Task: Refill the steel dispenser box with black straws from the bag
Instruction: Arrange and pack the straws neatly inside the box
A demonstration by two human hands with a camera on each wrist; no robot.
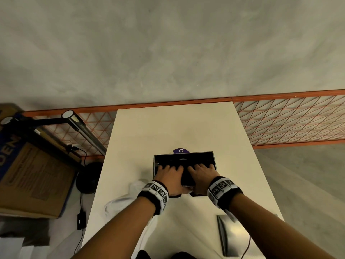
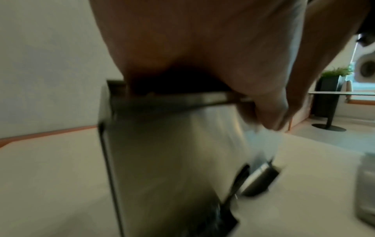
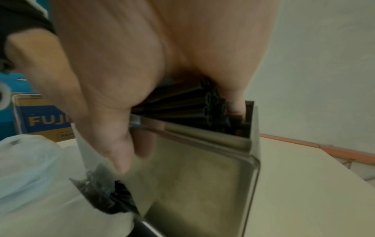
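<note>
The steel dispenser box (image 1: 214, 159) stands open-topped in the middle of the cream table (image 1: 168, 128), packed with black straws (image 1: 183, 161) lying crosswise. Both hands reach over its near wall. My left hand (image 1: 168, 172) lays spread fingers flat on the straws' left half, my right hand (image 1: 202, 171) on the right half. In the right wrist view the palm (image 3: 162, 64) covers the straws (image 3: 182, 102), and the thumb (image 3: 119, 154) lies outside the steel wall (image 3: 202, 176). The left wrist view is blurred: palm (image 2: 202, 48) above the box front (image 2: 172, 152). A clear bag of black straws (image 3: 101, 192) lies at the box's foot.
A crumpled white plastic bag (image 1: 127, 195) lies left of the box. A flat steel lid (image 1: 231, 234) rests near the table's front right edge. A purple item (image 1: 180, 150) peeks out behind the box. Cardboard boxes (image 1: 33, 176) stand on the floor to the left.
</note>
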